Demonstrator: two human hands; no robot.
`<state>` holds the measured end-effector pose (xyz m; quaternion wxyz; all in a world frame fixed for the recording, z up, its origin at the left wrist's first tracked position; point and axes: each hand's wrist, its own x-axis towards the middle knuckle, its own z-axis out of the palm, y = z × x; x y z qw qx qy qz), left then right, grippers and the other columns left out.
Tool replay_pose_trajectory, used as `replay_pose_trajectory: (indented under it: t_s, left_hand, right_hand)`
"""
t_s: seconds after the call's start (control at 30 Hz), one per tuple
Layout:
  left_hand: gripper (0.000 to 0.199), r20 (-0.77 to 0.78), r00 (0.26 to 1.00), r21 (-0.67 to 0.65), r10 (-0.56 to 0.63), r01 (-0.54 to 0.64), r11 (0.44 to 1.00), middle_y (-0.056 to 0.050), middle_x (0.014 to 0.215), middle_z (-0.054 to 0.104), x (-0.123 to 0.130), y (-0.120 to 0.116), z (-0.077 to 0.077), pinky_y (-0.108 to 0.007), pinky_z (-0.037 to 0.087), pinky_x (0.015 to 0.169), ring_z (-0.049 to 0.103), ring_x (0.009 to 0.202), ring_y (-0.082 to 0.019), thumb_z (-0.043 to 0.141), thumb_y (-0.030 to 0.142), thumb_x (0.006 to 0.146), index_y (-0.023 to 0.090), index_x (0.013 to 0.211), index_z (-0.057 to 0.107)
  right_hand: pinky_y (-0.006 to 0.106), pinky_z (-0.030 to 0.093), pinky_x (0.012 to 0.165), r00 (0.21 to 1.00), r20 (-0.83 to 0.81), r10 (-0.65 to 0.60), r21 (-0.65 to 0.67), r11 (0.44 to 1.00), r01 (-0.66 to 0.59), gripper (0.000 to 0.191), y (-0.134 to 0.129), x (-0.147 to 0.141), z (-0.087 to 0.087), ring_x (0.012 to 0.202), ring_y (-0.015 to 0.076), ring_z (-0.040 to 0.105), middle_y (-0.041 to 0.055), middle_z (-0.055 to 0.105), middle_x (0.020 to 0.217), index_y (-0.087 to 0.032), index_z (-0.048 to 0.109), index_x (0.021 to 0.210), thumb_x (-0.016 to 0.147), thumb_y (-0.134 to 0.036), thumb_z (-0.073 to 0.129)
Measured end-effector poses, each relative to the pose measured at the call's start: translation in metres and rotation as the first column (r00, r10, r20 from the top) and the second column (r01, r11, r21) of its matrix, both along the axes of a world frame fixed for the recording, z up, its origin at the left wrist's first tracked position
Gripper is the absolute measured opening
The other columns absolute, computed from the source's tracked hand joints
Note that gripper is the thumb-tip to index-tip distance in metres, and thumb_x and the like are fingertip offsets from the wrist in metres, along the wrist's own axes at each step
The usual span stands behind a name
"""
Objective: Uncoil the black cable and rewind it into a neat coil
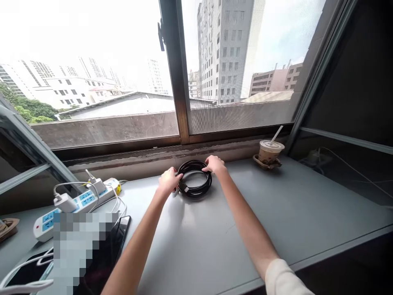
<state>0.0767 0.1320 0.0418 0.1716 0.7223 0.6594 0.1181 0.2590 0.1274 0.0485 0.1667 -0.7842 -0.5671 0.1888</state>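
A coiled black cable [196, 194] rests on the grey desk near the window, its connector end showing at the lower left of the coil. My left hand [169, 180] grips the coil's left side, thumb over the cable and fingers behind it. On the upper right side of the coil, my right hand [215, 164] holds the cable between thumb and fingers. Both forearms reach in from the bottom of the view.
To the left, a white power strip [80, 201] carries white chargers and cables beside a black device [122, 229]. A lidded drink cup [269, 152] with a straw stands in a brown holder [266, 164] at the back right. The window frame [183, 123] rises behind.
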Motion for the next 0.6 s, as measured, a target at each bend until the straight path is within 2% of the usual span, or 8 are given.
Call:
replay_pose_trajectory:
  t_s: [0.17, 0.23, 0.3, 0.33, 0.4, 0.47, 0.5, 0.6]
  left_hand:
    - [0.036, 0.069, 0.998, 0.257, -0.013, -0.006, 0.966, 0.001, 0.067, 0.067, 0.000, -0.049, 0.059, -0.027, 0.038, 0.066, 0.064, 0.069, -0.019, 0.039, 0.052, 0.086, 0.025, 0.102, 0.056]
    - [0.035, 0.190, 0.978, 0.432, -0.090, -0.001, 0.902, 0.003, 0.057, 0.063, 0.000, -0.077, 0.075, -0.026, 0.037, 0.061, 0.062, 0.062, -0.018, 0.041, 0.054, 0.084, 0.026, 0.092, 0.060]
    - [0.036, 0.284, 0.949, 0.515, -0.137, -0.031, 0.857, 0.003, 0.046, 0.055, -0.002, -0.103, 0.079, -0.025, 0.037, 0.057, 0.055, 0.049, -0.016, 0.040, 0.054, 0.084, 0.024, 0.079, 0.061]
    - [0.038, 0.297, 0.944, 0.543, -0.147, -0.040, 0.839, 0.003, 0.042, 0.050, -0.004, -0.114, 0.077, -0.025, 0.036, 0.053, 0.050, 0.043, -0.015, 0.040, 0.054, 0.083, 0.024, 0.073, 0.061]
    - [0.040, 0.294, 0.941, 0.567, -0.168, -0.030, 0.823, 0.003, 0.038, 0.045, -0.010, -0.133, 0.066, -0.024, 0.034, 0.047, 0.045, 0.038, -0.013, 0.042, 0.053, 0.083, 0.023, 0.064, 0.059]
    - [0.037, 0.296, 0.930, 0.594, -0.216, -0.002, 0.804, 0.003, 0.036, 0.042, -0.020, -0.152, 0.048, -0.023, 0.032, 0.042, 0.042, 0.035, -0.012, 0.045, 0.048, 0.082, 0.023, 0.058, 0.059]
    - [0.036, 0.313, 0.913, 0.639, -0.263, 0.002, 0.769, 0.004, 0.035, 0.040, -0.027, -0.163, 0.038, -0.023, 0.032, 0.040, 0.039, 0.032, -0.011, 0.047, 0.045, 0.083, 0.024, 0.056, 0.058]
    - [0.026, 0.334, 0.872, 0.746, -0.358, -0.013, 0.665, 0.002, 0.043, 0.050, -0.051, -0.198, 0.007, -0.026, 0.040, 0.043, 0.047, 0.038, -0.013, 0.051, 0.031, 0.083, 0.026, 0.059, 0.060]
  right_hand:
    - [0.029, 0.042, 0.097, 0.993, -0.013, -0.114, 0.277, 0.954, 0.113, 0.053, -0.030, 0.019, 0.035, 0.111, 0.0175, 0.052, 0.0073, 0.053, 0.117, -0.023, 0.053, 0.125, 0.079, -0.045, 0.065]
    - [0.030, 0.039, 0.100, 0.975, -0.019, -0.220, 0.387, 0.898, 0.210, 0.069, -0.041, 0.041, 0.039, 0.116, 0.0198, 0.047, 0.0103, 0.045, 0.126, -0.022, 0.039, 0.137, 0.079, -0.051, 0.062]
    - [0.037, 0.034, 0.104, 0.932, -0.027, -0.362, 0.464, 0.821, 0.332, 0.097, -0.049, 0.075, 0.029, 0.127, 0.0278, 0.034, 0.0196, 0.030, 0.135, -0.011, 0.014, 0.147, 0.074, -0.048, 0.068]
    - [0.040, 0.031, 0.106, 0.901, -0.031, -0.434, 0.510, 0.768, 0.387, 0.107, -0.051, 0.095, 0.018, 0.129, 0.0302, 0.029, 0.0217, 0.024, 0.137, -0.010, 0.005, 0.148, 0.071, -0.045, 0.071]
    - [0.043, 0.028, 0.107, 0.813, -0.041, -0.581, 0.639, 0.610, 0.468, 0.118, -0.055, 0.137, -0.009, 0.130, 0.0321, 0.026, 0.0210, 0.021, 0.139, -0.013, 0.002, 0.148, 0.063, -0.045, 0.077]
    - [0.040, 0.025, 0.110, 0.719, -0.139, -0.681, 0.652, 0.484, 0.584, 0.122, -0.057, 0.177, -0.037, 0.133, 0.0310, 0.023, 0.0211, 0.020, 0.140, -0.015, 0.000, 0.148, 0.060, -0.049, 0.077]
    - [0.039, 0.024, 0.111, 0.681, -0.187, -0.708, 0.625, 0.449, 0.639, 0.120, -0.058, 0.195, -0.049, 0.133, 0.0318, 0.022, 0.0242, 0.021, 0.139, -0.014, -0.001, 0.148, 0.062, -0.052, 0.075]
    - [0.055, 0.030, 0.102, 0.651, -0.261, -0.713, 0.527, 0.460, 0.714, 0.132, -0.063, 0.230, -0.074, 0.126, 0.0440, 0.029, 0.0326, 0.024, 0.134, -0.001, 0.002, 0.146, 0.053, -0.053, 0.080]
